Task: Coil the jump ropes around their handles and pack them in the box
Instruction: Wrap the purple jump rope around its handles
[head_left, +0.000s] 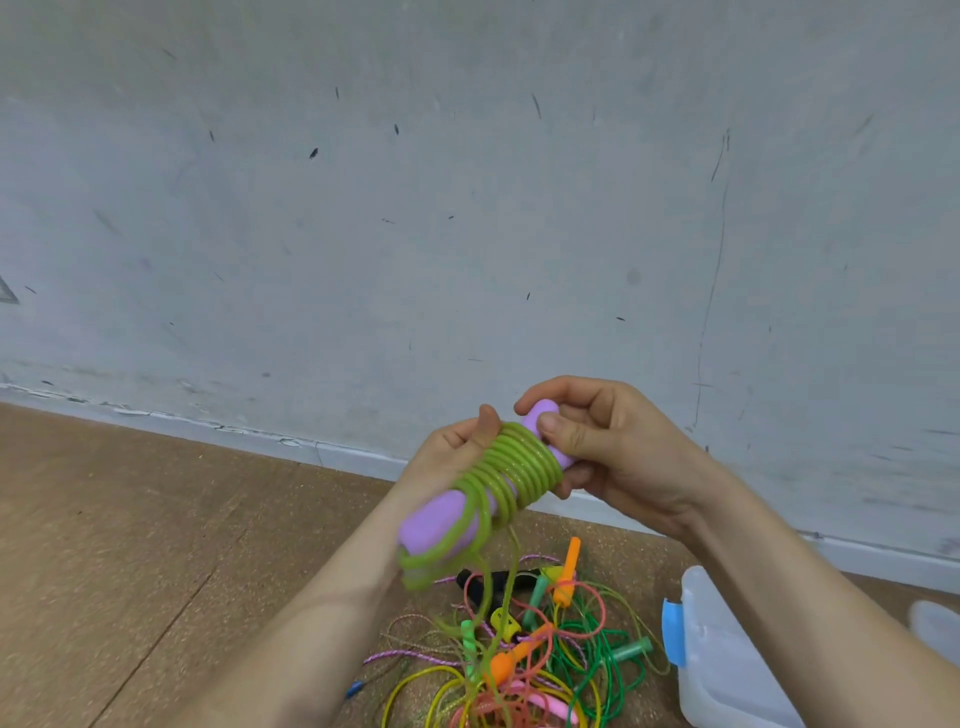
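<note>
I hold a pair of purple jump-rope handles (444, 519) up in front of the wall, with a glittery green rope (511, 470) coiled around them in several turns. My left hand (452, 452) grips the handles from behind, thumb on the coils. My right hand (602, 447) pinches the upper end of the handles, thumb against the last turns. The loose green tail hangs down to the floor. A clear plastic box (727, 660) with a blue latch stands at the lower right.
A tangled pile of other jump ropes (524, 660) with orange, green, pink and black handles lies on the wooden floor (130, 519) below my hands. A scuffed grey wall (415, 208) rises just behind.
</note>
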